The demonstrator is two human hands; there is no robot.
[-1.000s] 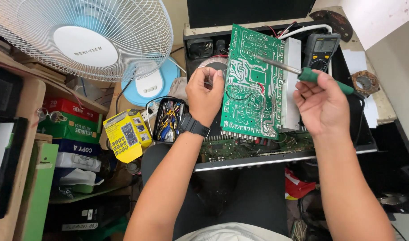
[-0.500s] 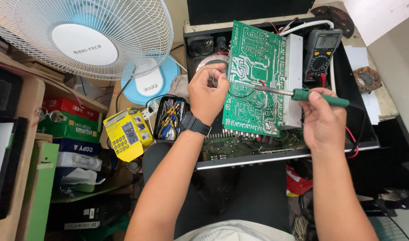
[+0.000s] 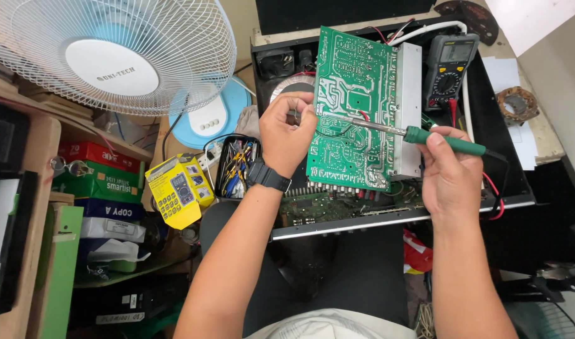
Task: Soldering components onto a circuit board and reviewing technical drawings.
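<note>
Soldering iron (image 3: 439, 138) in right hand (image 3: 451, 176); green box (image 3: 99, 181) far left.

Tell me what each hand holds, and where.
Right hand grips the soldering iron by its green handle. Left hand holds the green circuit board at its left edge.

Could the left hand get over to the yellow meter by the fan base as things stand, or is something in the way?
Probably yes. The yellow meter lies in the open just beside the left forearm, nothing on top. But the left hand is busy at the edge of the green circuit board and would have to let go.
</note>
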